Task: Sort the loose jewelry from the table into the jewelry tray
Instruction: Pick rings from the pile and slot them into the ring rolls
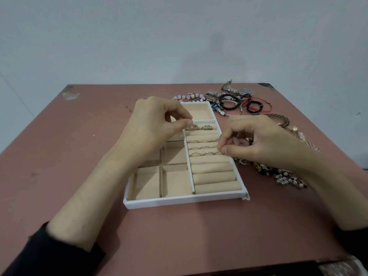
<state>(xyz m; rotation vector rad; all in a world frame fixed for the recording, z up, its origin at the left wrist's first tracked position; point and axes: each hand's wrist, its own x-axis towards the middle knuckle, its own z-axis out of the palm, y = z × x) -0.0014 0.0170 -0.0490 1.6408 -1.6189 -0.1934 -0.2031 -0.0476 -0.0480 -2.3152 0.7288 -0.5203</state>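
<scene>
Head view: the white jewelry tray (185, 202) sits mid-table (89, 120). The left hand (151, 124) pinches a ring (191, 123) between thumb and forefinger over the far ring rolls (213, 168). The right hand (258, 140) pinches what looks like a thin ring (219, 150) at the tray's right rim. Loose jewelry (231, 102) trails along the right edge toward the far right corner.

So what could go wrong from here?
The ring pinched in the right hand sits at the outer edge of the tray; it might slip out onto the table. The left hand, pinching a second ring, could nudge seated rings loose. The right wrist may drag the bead pile.
</scene>
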